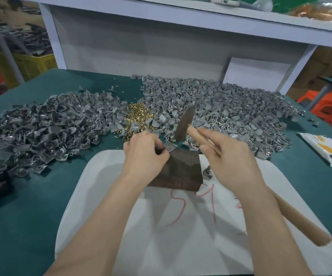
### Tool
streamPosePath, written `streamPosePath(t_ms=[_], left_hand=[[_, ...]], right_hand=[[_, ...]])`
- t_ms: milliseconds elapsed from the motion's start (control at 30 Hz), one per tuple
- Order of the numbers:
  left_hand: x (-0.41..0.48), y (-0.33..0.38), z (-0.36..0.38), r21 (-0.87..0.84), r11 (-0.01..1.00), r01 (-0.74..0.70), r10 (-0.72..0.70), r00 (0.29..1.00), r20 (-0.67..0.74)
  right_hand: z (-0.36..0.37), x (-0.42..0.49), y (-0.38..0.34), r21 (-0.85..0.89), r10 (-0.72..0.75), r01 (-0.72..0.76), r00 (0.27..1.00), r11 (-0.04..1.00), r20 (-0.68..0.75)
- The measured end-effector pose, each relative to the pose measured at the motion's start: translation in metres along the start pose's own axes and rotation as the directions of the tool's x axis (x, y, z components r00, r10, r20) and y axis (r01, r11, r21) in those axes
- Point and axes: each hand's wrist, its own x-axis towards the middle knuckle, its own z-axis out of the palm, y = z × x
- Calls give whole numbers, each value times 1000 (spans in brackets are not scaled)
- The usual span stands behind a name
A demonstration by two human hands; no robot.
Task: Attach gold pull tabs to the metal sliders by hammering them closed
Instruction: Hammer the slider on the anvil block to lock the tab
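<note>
The left hand (pixel 145 154) pinches a small grey slider (pixel 169 149) between thumb and fingers (pixel 157 145), holding it on the far edge of the dark block (pixel 181 170). Whether a gold tab is already seated in it is hidden by those fingers. The right hand (pixel 231 162) is wrapped round the wooden handle of the hammer (pixel 183 124), whose head is raised just beyond and to the right of the pinching fingers.

The main risk is plain: the left fingertips lie right beside the spot the head must strike, so a slightly off blow would likely land on skin. The slider also sits at the block's edge, so a glancing hit could flick it off into the heaps of grey sliders (pixel 41 128) lying on the tabletop (pixel 31 216) beyond the fingers. The right hand looks choked up near the head, which gives control but little force — too soft a tap may leave the loop open, too hard may crush it. The loose gold pull tabs (pixel 139 116) lie just past the left fingers.
</note>
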Motion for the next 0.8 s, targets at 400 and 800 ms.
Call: streamPosePath(t_ms=[400, 800], left_hand=[[4, -5, -6, -12, 1000, 0, 1, 999, 48], [9, -8, -3, -209, 974, -89, 65, 991, -120]], right_hand=[[28, 22, 32, 57, 270, -280, 952, 958, 142], [34, 53, -34, 272, -56, 37, 996, 962, 62]])
